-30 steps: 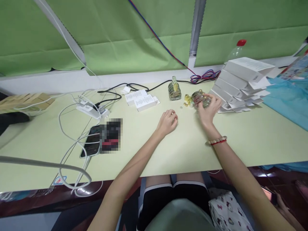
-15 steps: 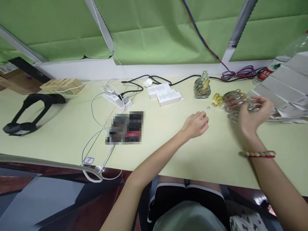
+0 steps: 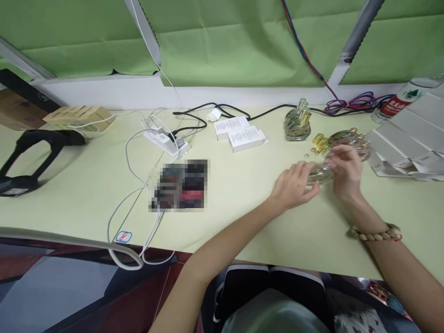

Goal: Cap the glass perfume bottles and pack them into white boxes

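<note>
Both of my hands meet on a clear glass bottle (image 3: pixel 319 172) held low over the pale green table (image 3: pixel 243 203). My left hand (image 3: pixel 294 186) grips its near end with curled fingers. My right hand (image 3: pixel 343 169), with a bead bracelet on the wrist, holds the far end. Just behind lies another clear glass bottle (image 3: pixel 348 138) and several small gold caps (image 3: pixel 319 142). A third glass bottle (image 3: pixel 297 125) with a gold top stands further back.
Two white boxes (image 3: pixel 239 132) lie at centre back. A stack of white boxes (image 3: pixel 405 143) and a plastic water bottle (image 3: pixel 398 99) sit at right. A power strip (image 3: pixel 166 141) with white and black cables, a blurred phone (image 3: pixel 180 185) and a black stand (image 3: pixel 31 157) occupy the left.
My right hand has drawn a glass bottle from the cluster toward me. My left hand has moved right and closed on it. The view has shifted slightly.
</note>
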### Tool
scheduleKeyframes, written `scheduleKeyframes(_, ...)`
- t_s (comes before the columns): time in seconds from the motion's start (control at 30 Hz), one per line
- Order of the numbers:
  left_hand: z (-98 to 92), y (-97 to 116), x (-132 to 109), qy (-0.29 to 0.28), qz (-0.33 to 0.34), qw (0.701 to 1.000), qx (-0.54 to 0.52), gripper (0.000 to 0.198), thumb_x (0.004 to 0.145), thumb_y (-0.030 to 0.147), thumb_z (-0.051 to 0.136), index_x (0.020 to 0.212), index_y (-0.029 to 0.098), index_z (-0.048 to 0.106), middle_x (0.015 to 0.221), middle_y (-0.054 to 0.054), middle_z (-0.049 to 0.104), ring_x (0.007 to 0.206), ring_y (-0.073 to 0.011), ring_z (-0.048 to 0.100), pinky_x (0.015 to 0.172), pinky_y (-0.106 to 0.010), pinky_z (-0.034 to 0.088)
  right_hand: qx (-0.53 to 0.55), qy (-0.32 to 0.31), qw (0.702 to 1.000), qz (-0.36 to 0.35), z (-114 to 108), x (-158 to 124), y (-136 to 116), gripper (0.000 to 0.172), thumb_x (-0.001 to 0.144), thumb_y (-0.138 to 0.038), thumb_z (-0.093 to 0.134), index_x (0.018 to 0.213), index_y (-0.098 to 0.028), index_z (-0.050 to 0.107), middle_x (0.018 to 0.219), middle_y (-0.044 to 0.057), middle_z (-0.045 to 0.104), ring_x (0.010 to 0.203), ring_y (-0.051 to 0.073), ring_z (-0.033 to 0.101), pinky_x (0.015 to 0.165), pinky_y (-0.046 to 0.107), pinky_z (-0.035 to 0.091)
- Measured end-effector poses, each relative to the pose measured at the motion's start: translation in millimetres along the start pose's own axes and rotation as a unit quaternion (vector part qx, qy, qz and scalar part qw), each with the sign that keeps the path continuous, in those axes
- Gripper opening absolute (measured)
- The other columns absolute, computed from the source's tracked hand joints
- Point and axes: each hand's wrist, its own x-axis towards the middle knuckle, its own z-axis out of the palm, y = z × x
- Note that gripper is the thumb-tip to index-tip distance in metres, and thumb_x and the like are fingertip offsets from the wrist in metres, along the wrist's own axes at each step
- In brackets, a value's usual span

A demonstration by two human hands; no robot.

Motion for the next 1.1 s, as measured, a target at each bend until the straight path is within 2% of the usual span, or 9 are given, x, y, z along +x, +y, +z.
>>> scheduleKeyframes(0.07,-3.7,-4.0,3.0,0.016,-0.053,0.998,-0.029,0.035,0.087,0.036,0.040,0.116,0.017,0.041,0.108,-0.010,0.054,0.100,-0.0203,0.053,0.080,-0.032,0.043,0.051,-0.053,0.994,0.077,5.0,-2.6,-0.6,0.022,0.059,-0.031,0.052,0.080,-0.024,0.053,0.079,0.002,0.050,0.069,0.015,0.049,0.065,0.031,0.043)
scheduleKeyframes(0.17,-6.6,-10.0,5.5,0.026,-0.119,0.990,-0.078,0.027,0.088,0.040,0.039,0.105,0.020,0.047,0.104,-0.007,0.056,0.097,-0.0185,0.052,0.081,-0.031,0.043,-0.006,-0.073,0.993,0.090,5.7,-1.8,1.3,0.017,0.066,-0.034,0.054,0.079,-0.024,0.056,0.085,0.001,0.054,0.072,0.014,0.051,0.065,0.030,0.045)
scheduleKeyframes(0.3,-4.2,-19.7,8.3,0.030,-0.148,0.979,-0.135,0.033,0.093,0.034,0.025,0.083,0.021,0.054,0.087,-0.003,0.058,0.087,-0.0155,0.052,0.080,-0.029,0.041,-0.167,-0.057,0.984,-0.006,-5.5,5.0,9.5,0.016,0.071,-0.031,0.054,0.083,-0.023,0.063,0.093,0.004,0.060,0.065,0.013,0.052,0.060,0.030,0.045)
scheduleKeyframes(0.4,1.3,-27.7,11.9,0.059,-0.220,0.951,-0.209,0.041,0.093,0.035,0.025,0.067,0.019,0.053,0.074,-0.002,0.057,0.077,-0.0145,0.053,0.072,-0.028,0.041,-0.263,-0.100,0.956,-0.079,-12.8,8.2,19.7,0.024,0.071,-0.025,0.055,0.093,-0.022,0.066,0.107,0.007,0.060,0.070,0.015,0.055,0.062,0.032,0.047)
scheduleKeyframes(0.47,4.7,-31.2,13.6,0.063,-0.268,0.923,-0.269,0.046,0.092,0.038,0.025,0.061,0.019,0.052,0.067,-0.001,0.056,0.068,-0.0133,0.053,0.068,-0.027,0.040,-0.290,-0.163,0.937,-0.106,-13.9,8.5,27.1,0.033,0.072,-0.025,0.055,0.104,-0.021,0.064,0.118,0.010,0.056,0.086,0.020,0.058,0.073,0.037,0.048)
scheduleKeyframes(0.57,5.7,-31.9,13.5,0.089,-0.303,0.900,-0.300,0.054,0.092,0.045,0.019,0.055,0.018,0.048,0.058,0.000,0.053,0.059,-0.0121,0.050,0.063,-0.026,0.037,-0.333,-0.234,0.905,-0.125,-12.3,8.0,35.8,0.046,0.076,-0.025,0.052,0.121,-0.018,0.055,0.133,0.014,0.046,0.117,0.027,0.047,0.094,0.046,0.040)
scheduleKeyframes(0.73,-3.5,-24.2,10.4,0.083,-0.297,0.913,-0.266,0.054,0.091,0.050,0.020,0.058,0.019,0.049,0.054,0.000,0.050,0.060,-0.0140,0.049,0.065,-0.028,0.036,-0.396,-0.265,0.870,-0.123,-11.3,9.0,41.2,0.048,0.082,-0.026,0.043,0.128,-0.014,0.050,0.139,0.016,0.041,0.127,0.031,0.037,0.100,0.051,0.032)
scheduleKeyframes(0.9,-8.6,-19.1,11.0,0.051,-0.179,0.946,-0.264,0.036,0.089,0.042,0.029,0.078,0.021,0.056,0.083,-0.003,0.061,0.090,-0.0177,0.049,0.083,-0.029,0.036,-0.380,-0.257,0.878,-0.141,-11.0,8.4,39.3,0.039,0.079,-0.023,0.047,0.116,-0.016,0.060,0.125,0.013,0.053,0.115,0.028,0.047,0.095,0.047,0.037)
scheduleKeyframes(1.1,-4.2,-27.2,17.1,-0.040,-0.187,0.850,-0.491,0.046,0.087,0.042,0.021,0.087,0.017,0.060,0.097,-0.005,0.061,0.092,-0.0185,0.054,0.082,-0.031,0.040,-0.355,-0.259,0.887,-0.138,-7.3,4.2,22.8,0.023,0.078,-0.019,0.049,0.092,-0.020,0.068,0.103,0.007,0.064,0.096,0.022,0.055,0.081,0.035,0.044)
